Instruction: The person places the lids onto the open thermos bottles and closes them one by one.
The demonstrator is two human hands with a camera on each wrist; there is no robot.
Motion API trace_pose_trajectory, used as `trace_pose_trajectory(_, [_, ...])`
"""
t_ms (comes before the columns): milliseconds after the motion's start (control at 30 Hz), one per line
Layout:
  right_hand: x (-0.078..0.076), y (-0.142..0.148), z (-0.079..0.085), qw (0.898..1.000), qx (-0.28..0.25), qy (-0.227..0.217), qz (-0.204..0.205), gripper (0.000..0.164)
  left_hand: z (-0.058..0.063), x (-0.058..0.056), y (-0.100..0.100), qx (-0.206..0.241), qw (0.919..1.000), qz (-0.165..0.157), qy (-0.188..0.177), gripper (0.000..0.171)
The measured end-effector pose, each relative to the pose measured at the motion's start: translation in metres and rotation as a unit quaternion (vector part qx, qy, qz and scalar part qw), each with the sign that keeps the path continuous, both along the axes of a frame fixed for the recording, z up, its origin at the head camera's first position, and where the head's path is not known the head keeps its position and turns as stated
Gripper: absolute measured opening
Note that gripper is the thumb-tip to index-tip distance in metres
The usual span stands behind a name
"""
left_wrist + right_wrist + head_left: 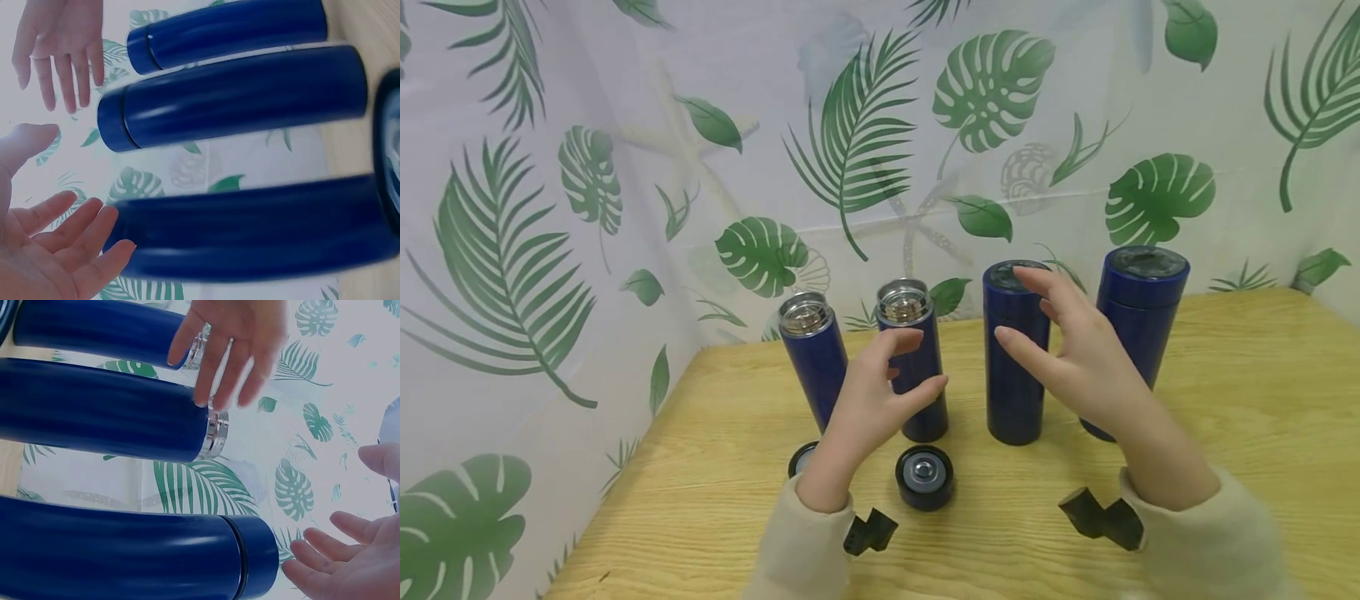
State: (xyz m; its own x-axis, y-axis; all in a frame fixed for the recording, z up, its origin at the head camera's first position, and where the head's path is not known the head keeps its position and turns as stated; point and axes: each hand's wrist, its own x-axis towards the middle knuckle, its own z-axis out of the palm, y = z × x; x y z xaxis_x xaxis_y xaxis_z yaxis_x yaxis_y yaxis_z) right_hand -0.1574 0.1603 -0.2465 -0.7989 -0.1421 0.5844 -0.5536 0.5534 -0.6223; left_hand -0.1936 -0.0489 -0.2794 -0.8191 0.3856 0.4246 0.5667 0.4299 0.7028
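Observation:
Four blue thermos bottles stand in a row on the table. The far-left bottle (814, 358) and the second bottle (925, 367) are uncapped, showing silver necks; the third bottle (1011, 375) and the far-right bottle (1138, 325) wear their lids. My left hand (868, 400) hovers before the second bottle, thumb and fingers apart, holding nothing. Raised before the third bottle, my right hand (1082, 358) also holds nothing, fingers spread. In the right wrist view its relaxed fingertips (299, 565) come close beside a lidded bottle's top (259, 556).
An upturned black lid (925, 477) lies in front of the second bottle. Another lid (803, 457) is partly hidden behind my left wrist. The wooden table (1247, 400) backs onto a leaf-print cloth (865, 100). Each sleeve carries a small black device at the cuff.

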Motion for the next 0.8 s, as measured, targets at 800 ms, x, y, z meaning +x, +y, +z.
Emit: trace_pose_trajectory(800, [-0.020, -0.033, -0.030, 0.994, 0.089, -0.025, 0.052, 0.041, -0.010, -0.015, -0.024, -0.020, 0.9987, 0.046, -0.002, 0.045])
